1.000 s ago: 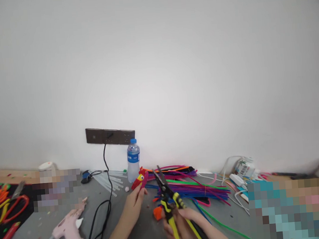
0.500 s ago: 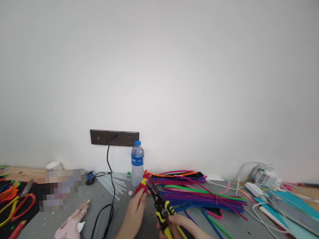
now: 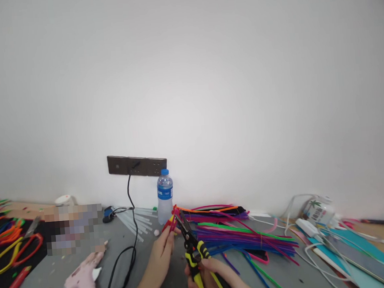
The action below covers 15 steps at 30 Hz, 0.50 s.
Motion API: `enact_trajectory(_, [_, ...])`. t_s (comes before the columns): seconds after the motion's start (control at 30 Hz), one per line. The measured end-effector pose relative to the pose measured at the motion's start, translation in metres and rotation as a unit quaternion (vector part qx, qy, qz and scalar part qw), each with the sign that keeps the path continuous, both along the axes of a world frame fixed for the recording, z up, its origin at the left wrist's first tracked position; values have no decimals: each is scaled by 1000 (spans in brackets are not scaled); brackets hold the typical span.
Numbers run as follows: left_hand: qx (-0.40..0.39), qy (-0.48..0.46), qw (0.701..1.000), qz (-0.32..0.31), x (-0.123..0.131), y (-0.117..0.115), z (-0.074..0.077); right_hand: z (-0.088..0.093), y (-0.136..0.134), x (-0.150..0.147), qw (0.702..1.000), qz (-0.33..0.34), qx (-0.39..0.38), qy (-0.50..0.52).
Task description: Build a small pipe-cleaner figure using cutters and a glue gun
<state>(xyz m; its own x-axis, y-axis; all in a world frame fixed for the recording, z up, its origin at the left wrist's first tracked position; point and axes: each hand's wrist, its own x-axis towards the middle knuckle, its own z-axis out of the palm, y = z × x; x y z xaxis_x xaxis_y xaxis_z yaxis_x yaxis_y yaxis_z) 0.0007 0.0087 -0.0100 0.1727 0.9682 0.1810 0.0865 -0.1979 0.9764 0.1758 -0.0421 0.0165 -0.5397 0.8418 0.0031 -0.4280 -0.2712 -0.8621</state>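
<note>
My left hand is closed on a small red and yellow pipe-cleaner piece, pinched at the fingertips. Wrapped round yellow-and-black handles, my right hand grips a pair of pliers. The dark jaws point up and left, right beside the red and yellow piece; whether they touch it I cannot tell. Behind the pliers lie bundles of pipe cleaners, mostly purple, blue and magenta, with some green and orange. A water bottle with a blue cap stands upright just beyond my left hand.
A pink glue gun lies at the left, near a black cable running from the wall socket strip. Clear glue sticks spread behind. Scissors rest far left. White cables and a phone are at the right.
The red and yellow piece has turned in my left fingers, showing less of its yellow. My right hand and the pliers have shifted slightly left. Another person's hand has left the left edge.
</note>
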Motion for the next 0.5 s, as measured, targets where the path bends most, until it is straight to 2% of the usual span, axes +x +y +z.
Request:
enact_trajectory(0.2, [14,38,999,-10,-1,-2,6,-4,0,0,1000,1,-12,-5])
enact_trajectory(0.4, [59,79,995,-18,-1,-6,6,2,7,6,998,-47,5,-38])
enact_trajectory(0.5, [62,83,995,-12,-1,-5,6,3,9,6,998,-47,6,-46])
